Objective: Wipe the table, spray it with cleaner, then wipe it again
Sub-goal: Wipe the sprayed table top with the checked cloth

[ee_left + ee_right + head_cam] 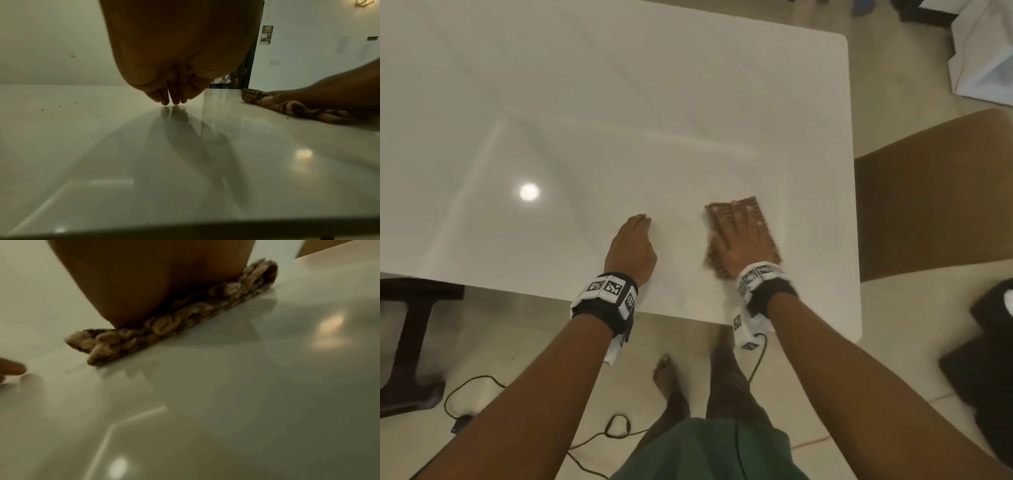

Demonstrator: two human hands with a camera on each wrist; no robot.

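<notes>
The glossy white table (619,102) fills the head view. A folded brown checked cloth (717,212) lies near the table's front right corner. My right hand (744,233) presses flat on it with straight fingers. From the right wrist, the cloth (185,313) is a thick folded edge under my palm (154,280). My left hand (637,236) rests beside it to the left, bent fingertips (173,100) touching the table (102,146), holding nothing. The left wrist view also catches the cloth (287,107) at the right. No spray bottle is in view.
A few dark crumbs (59,106) dot the table to the left. A brown chair (928,192) stands at the table's right side, dark wooden furniture (410,342) at the left. Cables (482,387) trail across the floor by my foot (667,380).
</notes>
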